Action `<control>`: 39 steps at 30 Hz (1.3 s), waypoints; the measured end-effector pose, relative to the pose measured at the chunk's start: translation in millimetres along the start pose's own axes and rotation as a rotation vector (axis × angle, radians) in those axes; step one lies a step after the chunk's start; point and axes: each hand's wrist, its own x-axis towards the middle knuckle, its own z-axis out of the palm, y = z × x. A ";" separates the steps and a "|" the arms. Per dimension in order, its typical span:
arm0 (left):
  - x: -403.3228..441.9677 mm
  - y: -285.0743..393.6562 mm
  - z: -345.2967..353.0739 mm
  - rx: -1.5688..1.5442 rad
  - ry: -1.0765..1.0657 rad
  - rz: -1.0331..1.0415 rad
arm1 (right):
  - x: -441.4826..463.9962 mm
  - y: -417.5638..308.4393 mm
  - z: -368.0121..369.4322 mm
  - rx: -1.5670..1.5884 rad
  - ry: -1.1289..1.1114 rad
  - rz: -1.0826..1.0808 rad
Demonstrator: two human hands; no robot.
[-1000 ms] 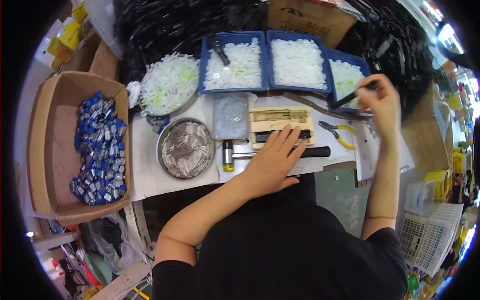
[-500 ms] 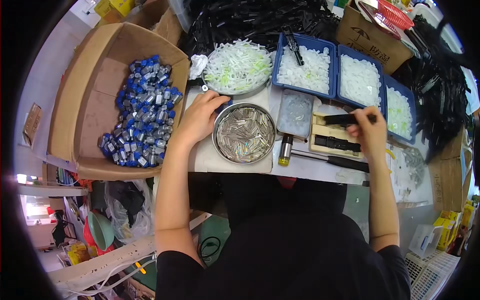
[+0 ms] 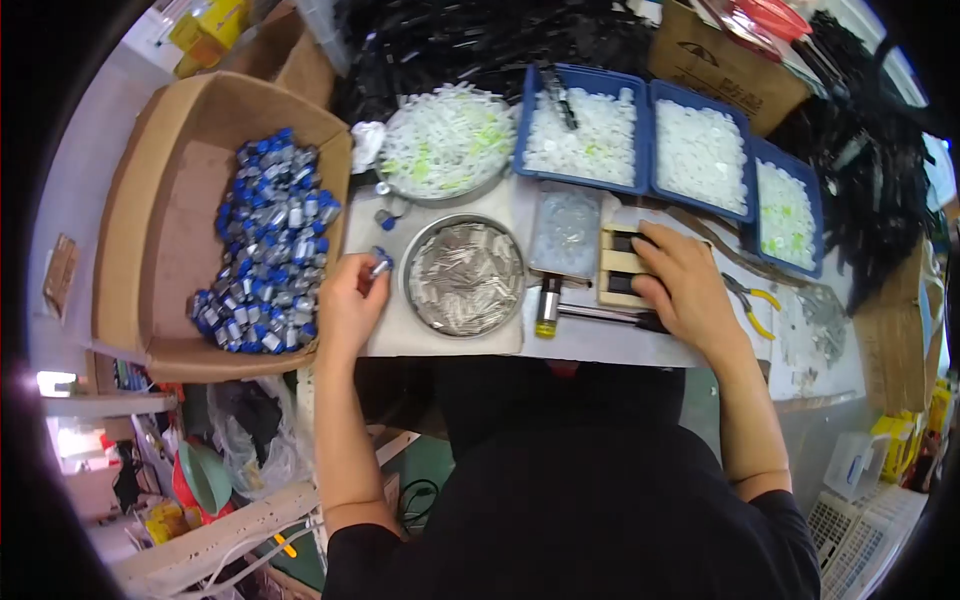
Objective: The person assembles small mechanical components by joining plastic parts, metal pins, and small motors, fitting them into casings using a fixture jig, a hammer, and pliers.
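Note:
My left hand [image 3: 350, 303] is closed in a pinch on a small blue-and-clear capped piece [image 3: 381, 264], left of a round metal tin [image 3: 407, 305] of thin silvery pins [image 3: 466, 280]. A similar piece [image 3: 385, 219] lies on the table just above. My right hand [image 3: 688, 290] lies over the right side of a pale wooden block [image 3: 613, 263], fingers apart and touching it. Two dark parts sit in the block's slots, an upper black part [image 3: 626, 242] and a lower black part [image 3: 622, 283], both partly covered by the fingers.
At left stands a cardboard box [image 3: 165, 240] with many blue-capped pieces. Behind are a bowl of white and green strips [image 3: 447, 140] and blue trays [image 3: 650, 150] of white parts. A yellow-ended screwdriver-like tool [image 3: 548, 307], a hammer-like handle [image 3: 610, 313] and yellow-handled pliers [image 3: 755, 305] lie nearby.
My left hand has come down and left from above the tin and now pinches a blue-capped piece. My right hand has let go of the black part, now in the block. The view has shifted.

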 end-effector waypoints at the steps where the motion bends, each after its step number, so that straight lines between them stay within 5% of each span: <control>1: -0.7 -3.4 -2.9 -0.019 0.006 -0.024 | -1.9 -5.3 5.5 -0.117 -0.026 0.002; 6: -12.7 -10.9 -10.9 -0.027 -0.062 -0.089 | 1.9 -25.3 7.8 -0.219 -0.144 0.083; 9: -17.5 -17.8 -11.7 0.168 -0.011 0.175 | 0.0 -33.7 19.2 -0.308 -0.129 0.017; 12: -20.5 -22.4 -20.9 0.115 -0.056 0.003 | 1.4 -44.8 21.1 -0.262 -0.126 0.058; 16: -13.2 16.2 -7.6 -0.327 0.360 0.013 | 16.1 -24.6 -2.2 0.232 0.053 -0.052; 17: -12.8 31.7 -7.1 -0.445 0.336 0.239 | 18.2 -31.9 -3.0 0.419 0.029 -0.051; 21: -22.8 72.1 14.8 -1.320 -0.445 -0.118 | 32.9 -45.5 -1.0 0.995 -0.130 -0.105; 23: -21.4 76.3 23.3 -1.470 -0.535 -0.077 | 35.9 -42.4 2.0 1.085 -0.106 -0.128; 25: -18.0 80.3 19.7 -1.336 -0.598 -0.159 | 33.0 -40.0 2.5 1.221 -0.072 -0.019; 27: -14.5 72.5 14.0 -0.702 -0.217 0.227 | 31.8 -34.1 -7.1 1.069 -0.072 0.111; 29: -2.9 45.7 -0.7 -0.315 0.024 0.230 | 37.2 -22.8 -19.1 0.714 0.177 0.175; 31: 9.6 29.7 -26.5 0.119 0.079 0.228 | 39.4 -8.8 -23.7 0.328 0.207 0.332; 32: 10.2 20.1 -30.5 0.367 0.138 0.287 | 39.0 -3.5 -21.2 0.212 0.168 0.226; 35: 11.3 6.9 -30.2 0.468 -0.089 0.232 | 39.9 -1.1 -5.4 0.110 0.086 0.073; 39: 9.4 8.0 -34.0 0.316 -0.058 0.048 | 40.6 -3.4 0.8 0.061 0.066 0.033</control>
